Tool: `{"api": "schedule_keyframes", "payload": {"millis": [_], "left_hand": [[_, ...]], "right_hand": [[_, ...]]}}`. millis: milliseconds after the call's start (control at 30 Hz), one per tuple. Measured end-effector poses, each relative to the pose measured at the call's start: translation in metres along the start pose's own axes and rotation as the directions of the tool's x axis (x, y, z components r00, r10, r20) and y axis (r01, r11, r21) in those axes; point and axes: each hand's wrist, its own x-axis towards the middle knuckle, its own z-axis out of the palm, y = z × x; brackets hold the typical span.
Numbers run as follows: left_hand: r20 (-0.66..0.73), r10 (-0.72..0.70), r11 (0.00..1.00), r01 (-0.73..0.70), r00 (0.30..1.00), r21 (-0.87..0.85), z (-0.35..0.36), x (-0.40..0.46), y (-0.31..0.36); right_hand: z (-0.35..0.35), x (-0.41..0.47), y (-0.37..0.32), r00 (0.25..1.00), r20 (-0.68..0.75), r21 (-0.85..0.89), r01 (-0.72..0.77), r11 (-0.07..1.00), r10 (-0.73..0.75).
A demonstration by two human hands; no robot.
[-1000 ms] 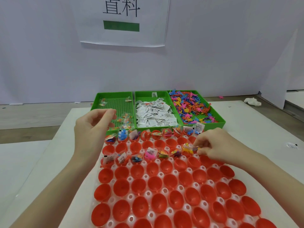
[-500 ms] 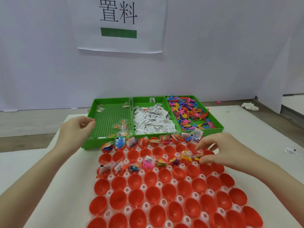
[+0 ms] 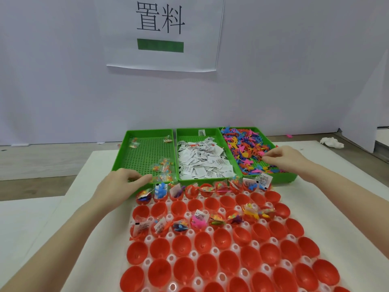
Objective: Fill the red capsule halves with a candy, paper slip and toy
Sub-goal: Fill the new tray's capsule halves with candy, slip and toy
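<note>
The landmark is the white plastic holder tray (image 3: 211, 230) on the white counter (image 3: 84, 186), seated with rows of red plastic capsule halves (image 3: 183, 268).

Done, as far as visible: the row at the tray's far edge holds contents in nearly every half, with paper, toy and wrapped candy showing in several. The third row from the far edge is also loaded across most of its width, ending near the tray's right side at a half with a yellow toy (image 3: 250, 212). Whether every loaded half carries all three items cannot be confirmed.

Left to do: the second row from the far edge is bare, and all rows nearer the person than the third are bare. By my estimate well under half the tray is served.

Supplies stand just beyond the tray's far edge in three green perforated plastic bins. The left bin (image 3: 147, 154) holds only a few clear-wrapped candies (image 3: 163, 165); shortage is a risk. The middle bin holds a heap of white printed paper slips (image 3: 202, 161). The right bin holds many small coloured plastic toys (image 3: 248, 150).

The left hand (image 3: 122, 182), fingers curled, rests at the left bin's near rim; what it holds cannot be told. The right hand (image 3: 282, 157) reaches into the toys, fingertips pinched together among them.
</note>
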Motion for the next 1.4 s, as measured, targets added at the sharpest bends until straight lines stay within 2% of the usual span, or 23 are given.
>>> {"api": "schedule_keyframes", "payload": {"millis": [133, 200, 300, 367, 467, 533, 633, 700, 800, 833, 900, 967, 1000, 1067, 1133, 1267, 1333, 1400], "left_hand": [[0.104, -0.066, 0.997, 0.061, 0.992, 0.047, 0.006, 0.015, 0.009], [0.18, -0.067, 0.998, 0.066, 0.981, 0.011, 0.007, 0.021, 0.014], [0.27, -0.084, 0.972, 0.138, 0.959, -0.188, 0.006, 0.028, 0.016], [0.282, -0.086, 0.963, 0.152, 0.956, -0.222, 0.005, 0.03, 0.017], [0.185, -0.1, 0.943, 0.153, 0.978, -0.296, 0.004, 0.03, 0.016], [0.098, -0.146, 0.909, 0.173, 0.984, -0.379, 0.004, 0.03, 0.013], [0.065, -0.166, 0.927, 0.179, 0.984, -0.33, 0.005, 0.03, 0.012], [0.033, -0.156, 0.949, 0.159, 0.987, -0.273, 0.006, 0.03, 0.014], [-0.056, -0.188, 0.93, 0.16, 0.981, -0.331, 0.004, 0.03, 0.012], [-0.073, -0.219, 0.907, 0.175, 0.973, -0.383, 0.003, 0.03, 0.011], [-0.079, -0.296, 0.81, 0.207, 0.952, -0.548, -0.001, 0.029, 0.01], [-0.057, -0.365, 0.669, 0.219, 0.929, -0.71, -0.005, 0.025, 0.012], [-0.052, -0.378, 0.629, 0.215, 0.924, -0.747, -0.007, 0.022, 0.014], [-0.061, -0.344, 0.618, 0.176, 0.937, -0.766, -0.009, 0.011, 0.019], [-0.09, -0.278, 0.615, 0.105, 0.956, -0.782, -0.011, -0.002, 0.023], [-0.162, -0.207, 0.528, -0.029, 0.965, -0.849, -0.021, -0.024, 0.034], [-0.192, -0.2, 0.492, -0.071, 0.961, -0.868, -0.026, -0.03, 0.039], [-0.214, -0.202, 0.475, -0.095, 0.956, -0.875, -0.029, -0.036, 0.044]], "right_hand": [[0.015, 0.013, -0.009, 0.975, 0.217, -0.103, -0.025, 0.994, 0.047], [0.021, 0.017, -0.013, 0.972, 0.232, -0.141, -0.01, 0.99, 0.043], [0.025, 0.022, -0.015, 0.982, 0.186, -0.122, -0.005, 0.992, 0.028], [0.025, 0.023, -0.015, 0.988, 0.153, -0.12, 0.008, 0.993, 0.011], [0.023, 0.025, -0.013, 0.999, 0.026, -0.05, 0.031, 0.998, -0.03], [0.02, 0.025, -0.011, 0.996, -0.082, -0.084, 0.032, 0.996, -0.038], [0.017, 0.025, -0.008, 0.981, -0.187, -0.168, 0.028, 0.985, -0.06], [0.016, 0.022, -0.008, 0.96, -0.268, -0.155, 0.041, 0.987, -0.083], [0.015, 0.02, -0.01, 0.901, -0.428, -0.071, 0.045, 0.996, -0.071], [0.015, 0.019, -0.012, 0.899, -0.437, -0.026, 0.025, 0.999, -0.034], [0.015, 0.022, -0.018, 0.919, -0.386, 0.165, -0.021, 0.986, 0.084], [0.017, 0.023, -0.027, 0.928, -0.299, 0.428, -0.077, 0.9, 0.222], [0.018, 0.022, -0.033, 0.934, -0.264, 0.476, -0.09, 0.875, 0.24], [0.022, 0.019, -0.042, 0.965, -0.209, 0.435, -0.055, 0.899, 0.16], [0.027, 0.015, -0.052, 0.99, -0.138, 0.334, 0.027, 0.942, 0.02], [0.038, 0.01, -0.071, 0.982, 0.048, 0.064, 0.181, 0.981, -0.184], [0.046, 0.011, -0.076, 0.957, 0.133, -0.137, 0.274, 0.952, -0.256], [0.052, 0.009, -0.081, 0.941, 0.221, -0.337, 0.319, 0.886, -0.255]]}}
